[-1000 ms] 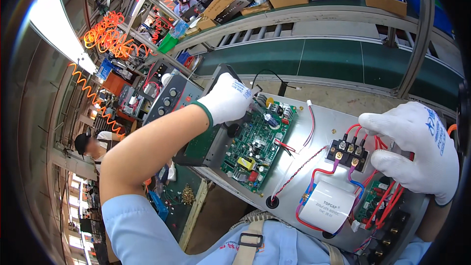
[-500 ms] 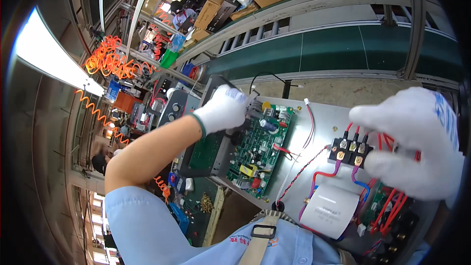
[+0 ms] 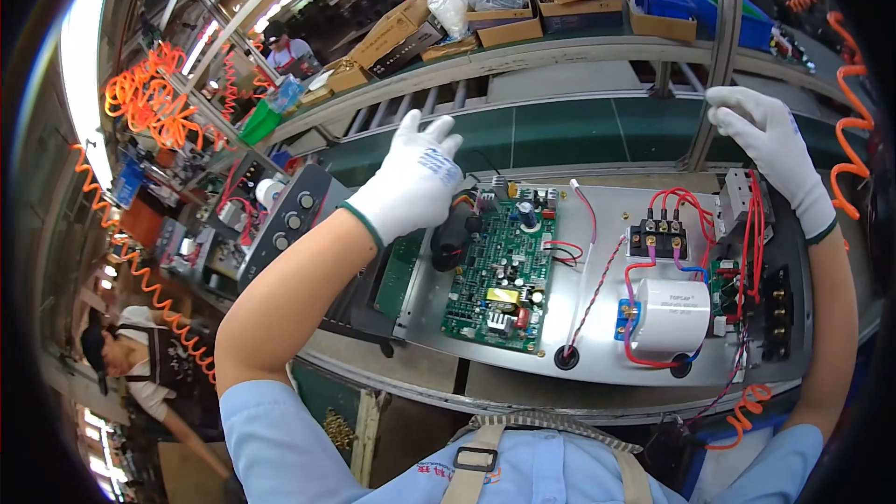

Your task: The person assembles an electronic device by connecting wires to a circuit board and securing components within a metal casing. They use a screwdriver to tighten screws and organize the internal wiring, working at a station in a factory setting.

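Note:
My left hand [image 3: 411,173], in a white glove, hangs above the left end of a grey metal chassis [image 3: 597,215] with its fingers apart and nothing in them. Close below it are a rounded black part [image 3: 451,241] and a green circuit board [image 3: 504,271]. Beyond the chassis's far right corner, my gloved right hand [image 3: 765,135] is raised near an upright metal post, fingers loosely bent, apart and empty. Between the hands, a black terminal block [image 3: 657,241] with red, purple and blue wires sits on the chassis. A white cylindrical capacitor [image 3: 674,315] lies nearer to me.
Behind the chassis runs a green conveyor [image 3: 560,135], with a metal post [image 3: 721,65] rising beside it. Cardboard boxes [image 3: 579,0] stand on a shelf above. A knobbed panel [image 3: 294,221] is to the left. Orange coiled hoses [image 3: 845,131] hang on both sides. Another person [image 3: 140,364] stands at lower left.
My left hand has lifted off the board's far left corner, its fingers now spread. My right hand has moved away from beside the terminal block, out to the far right. The view has shifted.

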`<act>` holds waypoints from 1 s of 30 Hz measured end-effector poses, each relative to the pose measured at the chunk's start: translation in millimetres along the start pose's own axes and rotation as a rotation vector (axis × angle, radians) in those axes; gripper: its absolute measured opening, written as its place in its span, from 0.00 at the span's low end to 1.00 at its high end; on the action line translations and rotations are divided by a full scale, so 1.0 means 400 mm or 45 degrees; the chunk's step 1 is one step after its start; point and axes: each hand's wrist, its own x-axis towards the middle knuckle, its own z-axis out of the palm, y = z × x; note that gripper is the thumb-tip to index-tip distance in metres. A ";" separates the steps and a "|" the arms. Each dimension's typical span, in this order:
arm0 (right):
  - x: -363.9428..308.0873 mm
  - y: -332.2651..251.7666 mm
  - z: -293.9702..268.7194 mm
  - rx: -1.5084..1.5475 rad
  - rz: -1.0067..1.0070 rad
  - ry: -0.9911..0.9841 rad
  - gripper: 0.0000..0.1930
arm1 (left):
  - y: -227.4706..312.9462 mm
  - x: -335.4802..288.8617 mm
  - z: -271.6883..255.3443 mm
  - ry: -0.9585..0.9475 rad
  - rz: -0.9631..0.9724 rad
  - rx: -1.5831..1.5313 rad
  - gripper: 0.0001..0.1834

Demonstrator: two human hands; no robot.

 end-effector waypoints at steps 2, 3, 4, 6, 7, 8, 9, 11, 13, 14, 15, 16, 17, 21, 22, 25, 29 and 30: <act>-0.029 -0.009 -0.002 0.058 0.086 0.008 0.14 | 0.009 -0.012 0.004 -0.098 0.033 0.033 0.15; -0.046 -0.018 -0.001 -0.038 0.089 -0.015 0.14 | 0.010 -0.007 0.002 -0.170 0.044 0.037 0.15; -0.066 -0.031 0.000 -0.133 0.099 -0.036 0.14 | 0.012 0.001 -0.006 -0.241 0.064 0.043 0.14; -0.086 -0.052 -0.002 -0.249 0.083 -0.055 0.15 | 0.012 0.026 -0.010 -0.168 0.090 0.021 0.10; -0.085 -0.062 -0.002 -0.324 0.107 -0.092 0.15 | 0.009 0.045 0.006 -0.099 0.096 0.059 0.09; -0.084 -0.073 -0.007 -0.401 0.132 -0.130 0.15 | 0.012 0.062 0.018 -0.028 0.100 0.094 0.09; -0.084 -0.072 -0.002 -0.384 0.130 -0.115 0.15 | 0.008 0.069 0.009 0.040 0.084 0.098 0.08; -0.086 -0.070 -0.006 -0.358 0.125 -0.086 0.15 | 0.001 0.090 0.017 0.071 0.022 -0.081 0.09; -0.079 -0.092 0.002 -0.311 0.130 -0.101 0.15 | -0.016 0.096 0.025 0.084 -0.033 -0.197 0.10; -0.077 -0.105 0.003 -0.292 0.135 -0.106 0.15 | -0.024 0.107 0.047 0.185 -0.098 -0.398 0.07; -0.077 -0.099 0.007 -0.258 0.156 -0.126 0.15 | -0.026 0.109 0.033 0.162 -0.105 -0.518 0.09; -0.075 -0.099 0.007 -0.245 0.145 -0.148 0.15 | -0.025 0.104 0.019 0.138 -0.119 -0.638 0.10; -0.071 -0.103 0.005 -0.230 0.130 -0.173 0.15 | -0.020 0.087 0.008 0.133 -0.117 -0.837 0.13; -0.068 -0.096 0.005 -0.159 0.167 -0.293 0.17 | 0.056 -0.007 -0.081 -0.064 -0.060 -1.641 0.15; -0.063 -0.108 0.001 -0.158 0.207 -0.339 0.17 | 0.075 -0.017 -0.091 -0.043 0.009 -1.645 0.15; -0.027 -0.048 0.019 -0.177 -0.042 -0.344 0.16 | 0.105 -0.041 -0.084 0.097 0.125 -1.446 0.15; 0.032 -0.031 0.024 -0.127 0.088 -0.511 0.15 | 0.117 -0.073 -0.110 0.001 -0.006 -1.254 0.12; 0.043 -0.030 0.020 -0.123 0.157 -0.562 0.15 | 0.122 -0.081 -0.115 -0.077 -0.100 -1.203 0.12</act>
